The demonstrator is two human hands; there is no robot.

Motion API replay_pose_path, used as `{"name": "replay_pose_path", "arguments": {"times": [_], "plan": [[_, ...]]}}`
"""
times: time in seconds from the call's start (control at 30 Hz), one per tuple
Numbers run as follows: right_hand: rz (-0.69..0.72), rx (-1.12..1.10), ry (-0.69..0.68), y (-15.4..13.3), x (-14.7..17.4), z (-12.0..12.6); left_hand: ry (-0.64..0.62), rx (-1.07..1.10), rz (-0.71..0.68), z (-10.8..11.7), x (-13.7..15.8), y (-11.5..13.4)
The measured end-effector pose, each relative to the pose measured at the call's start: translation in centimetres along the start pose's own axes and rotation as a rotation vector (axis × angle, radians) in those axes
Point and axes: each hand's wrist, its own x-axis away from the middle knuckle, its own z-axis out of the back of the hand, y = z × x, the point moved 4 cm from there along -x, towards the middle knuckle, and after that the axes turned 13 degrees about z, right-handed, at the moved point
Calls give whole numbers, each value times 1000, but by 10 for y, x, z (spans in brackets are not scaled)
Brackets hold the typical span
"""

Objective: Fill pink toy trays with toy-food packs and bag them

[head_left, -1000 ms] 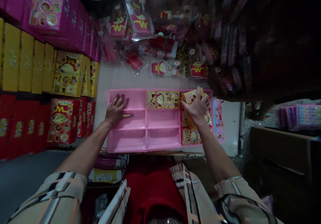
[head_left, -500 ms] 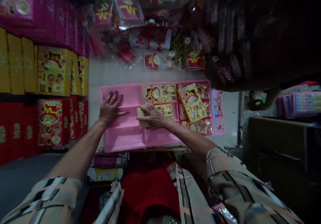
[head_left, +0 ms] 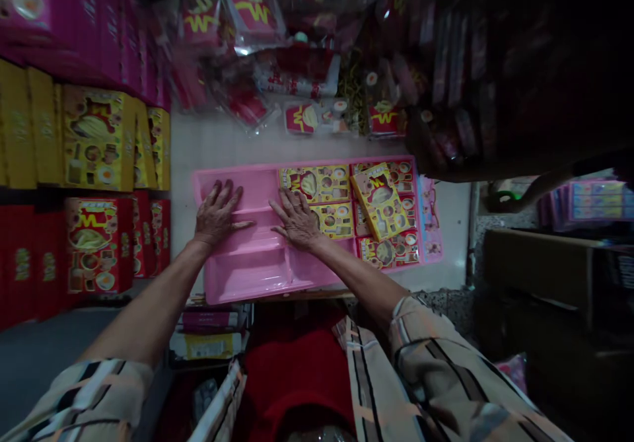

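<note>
A pink compartment tray (head_left: 247, 292) lies across the white table. My left hand (head_left: 216, 216) rests on its left side, fingers spread, holding nothing. My right hand (head_left: 297, 221) lies flat with fingers apart over the middle yellow box (head_left: 337, 220), covering its left end. Above it, another yellow box (head_left: 327, 184) fills the top middle compartment. Red boxes (head_left: 389, 249) sit in the right column, and a loose yellow box (head_left: 380, 202) lies tilted on top of them. The left column and the lower middle compartment show bare pink plastic.
Stacked pink boxes (head_left: 84, 26), yellow boxes (head_left: 96, 138) and red boxes (head_left: 99, 244) stand at the left. Bagged red packets (head_left: 252, 16) are heaped behind the tray. At the right, another person's arm (head_left: 537, 187) reaches in near a cardboard box (head_left: 545, 250).
The yellow box that my right hand gripped at an angle now lies in the middle compartment. That hand has opened flat over it. My left hand has stayed in place.
</note>
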Motion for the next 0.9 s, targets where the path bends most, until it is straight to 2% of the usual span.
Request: {"name": "replay_pose_path", "arguments": {"times": [0.07,0.17,0.2,0.27,0.33,0.4,0.43,0.5,0.6,0.67,0.73,0.8,0.9], "plan": [[-99,96,46,20,18,32,0,4,7,0,0,1],[-536,291,175,82,64,91,5,3,25,-1,-1,-1],[-674,320,178,104,79,105,6,3,30,-2,-3,-2],[-844,320,128,138,101,121,-9,4,35,0,-6,-2],[-877,306,107,145,110,125,-31,2,32,4,-6,3],[-790,299,152,119,109,126,-18,-8,40,11,5,15],[-693,274,176,94,107,123,3,-14,49,14,15,24],[-404,153,183,31,98,109,52,-18,63,18,46,41],[72,-76,79,-59,85,65,13,-8,54,8,95,58],[265,-154,1,-90,76,33,-34,-16,50,-4,113,54],[371,-170,-48,-95,66,7,-15,-31,56,-13,113,42],[440,-171,-86,-83,60,-10,37,-36,61,-19,102,28],[413,-173,-115,-51,66,-21,58,-8,63,-24,83,14]]}}
